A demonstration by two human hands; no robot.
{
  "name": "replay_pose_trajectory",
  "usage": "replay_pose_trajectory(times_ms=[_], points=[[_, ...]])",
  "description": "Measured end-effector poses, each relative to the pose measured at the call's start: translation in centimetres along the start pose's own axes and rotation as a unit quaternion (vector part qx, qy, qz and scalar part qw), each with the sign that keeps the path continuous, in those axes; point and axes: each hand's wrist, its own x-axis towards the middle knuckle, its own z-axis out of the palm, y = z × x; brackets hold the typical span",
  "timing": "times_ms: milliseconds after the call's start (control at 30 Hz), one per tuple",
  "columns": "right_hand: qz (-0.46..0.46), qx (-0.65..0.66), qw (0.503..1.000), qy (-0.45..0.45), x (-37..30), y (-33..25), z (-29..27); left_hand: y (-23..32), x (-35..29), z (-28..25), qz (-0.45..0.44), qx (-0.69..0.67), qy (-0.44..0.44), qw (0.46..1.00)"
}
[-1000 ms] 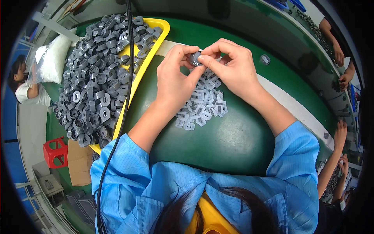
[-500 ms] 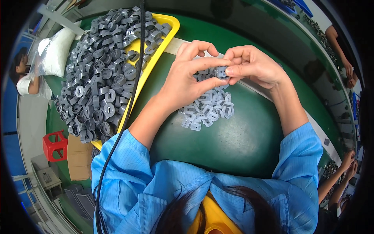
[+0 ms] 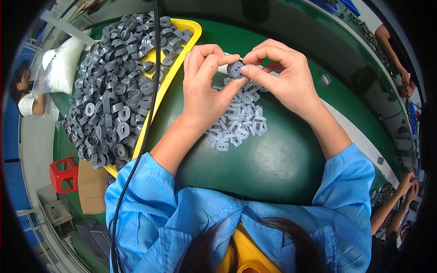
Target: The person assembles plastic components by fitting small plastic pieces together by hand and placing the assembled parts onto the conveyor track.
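Observation:
A small grey oval plastic housing (image 3: 235, 70) with holes in its face is pinched between both my hands above the table. My left hand (image 3: 204, 84) grips its left side between thumb and forefinger. From the right, the thumb and forefinger of my right hand (image 3: 283, 75) press on its edge. Below the hands lies a loose pile of translucent white plastic pieces (image 3: 236, 125) with small holes. On my left, a yellow tray (image 3: 169, 86) is heaped with grey oval plastic housings (image 3: 114, 91) like the one held.
A black cable (image 3: 144, 132) hangs down across the tray. One loose part (image 3: 325, 79) lies right of my hands on the green table (image 3: 277, 168). Far left are a white bag (image 3: 63, 66), a red stool (image 3: 64, 174) and a person; co-workers' hands (image 3: 406, 185) work at the right.
Both hands have shifted slightly left and up with the grey housing, whose face with holes now turns more toward me. A loose part now shows on the table to the right.

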Motion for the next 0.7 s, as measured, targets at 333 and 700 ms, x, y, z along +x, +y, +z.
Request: replay_pose_trajectory(times_ms=[333, 700], points=[[-0.053, -0.050, 0.995, 0.063, -0.7, 0.4, 1.6, 0.3, -0.2, -0.1, 0.028, 0.060, 0.005, 0.998], [0.283, 0.374, 0.857, -0.212, 1.0, 2.6, -2.0, 0.3, 0.4, -0.1, 0.066, -0.002, -0.084, 0.994]])
